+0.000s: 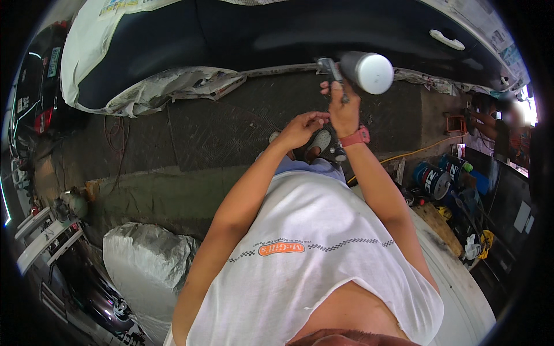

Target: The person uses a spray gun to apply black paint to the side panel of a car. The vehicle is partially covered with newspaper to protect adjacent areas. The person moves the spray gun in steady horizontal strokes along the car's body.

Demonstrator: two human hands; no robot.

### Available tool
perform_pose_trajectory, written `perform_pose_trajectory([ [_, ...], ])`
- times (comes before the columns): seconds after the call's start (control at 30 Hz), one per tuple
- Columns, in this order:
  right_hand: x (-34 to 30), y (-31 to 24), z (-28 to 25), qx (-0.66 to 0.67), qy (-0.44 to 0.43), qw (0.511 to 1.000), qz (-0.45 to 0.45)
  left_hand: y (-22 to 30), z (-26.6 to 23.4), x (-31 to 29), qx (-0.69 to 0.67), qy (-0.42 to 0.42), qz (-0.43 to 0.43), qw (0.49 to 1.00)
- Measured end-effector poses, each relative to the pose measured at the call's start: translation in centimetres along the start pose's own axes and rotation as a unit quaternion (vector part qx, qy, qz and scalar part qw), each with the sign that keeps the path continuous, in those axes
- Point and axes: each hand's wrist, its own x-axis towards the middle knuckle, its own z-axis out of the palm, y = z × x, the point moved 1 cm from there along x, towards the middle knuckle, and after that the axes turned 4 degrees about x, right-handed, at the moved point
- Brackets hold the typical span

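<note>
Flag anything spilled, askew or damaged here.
Only the crumpled paper along the lower edge of the dark car panel, left of centre, stands out: it bulges unevenly. I see no clear spill or damage; the spray gun in the right hand looks unremarkable.

Spray gun (330, 69): metallic grey. Its cup (350, 64): grey, with a plain white lid (376, 74). Car panel (248, 34): glossy black; its door handle (446, 40) is white. Masking paper (167, 95): off-white. Shirt (323, 202): white, with black-and-white checkered bands flanking an orange patch. Trousers (306, 165): blue. Wristwatch (355, 137): red. Shoes (322, 139): pale grey with dark spots. Floor mat (231, 127): charcoal from where I stand, bordered by a dull green strip (150, 196). Crumpled cover (153, 254): silver. Hose (404, 154): yellow. Drum (428, 177): blue with white markings. Tail light (42, 120): red. Stool (455, 123): orange-red.
</note>
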Motion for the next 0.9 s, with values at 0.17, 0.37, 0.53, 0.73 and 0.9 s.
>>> perform_pose_trajectory([
  [0.17, -0.5, 1.0, 5.6, 0.009, -0.07, 0.997, -0.029, -0.3, -1.6, -2.6, -0.082, 0.081, -0.021, 0.993],
  [0.37, -0.9, 2.5, 10.4, -0.051, -0.144, 0.986, -0.073, -2.0, -3.2, -4.8, -0.107, 0.191, 0.005, 0.976],
  [0.53, -1.0, 3.9, 9.9, -0.067, -0.123, 0.988, -0.061, -2.8, -3.8, -3.9, -0.03, 0.201, -0.035, 0.979],
  [0.73, -2.0, 5.6, 5.4, -0.122, -0.007, 0.987, -0.103, -7.2, -1.6, 0.5, 0.001, 0.086, -0.023, 0.996],
  [0.9, -2.2, 6.6, 4.7, -0.137, 0.002, 0.984, -0.115, -4.7, -0.8, 0.2, -0.007, 0.091, -0.063, 0.994],
])
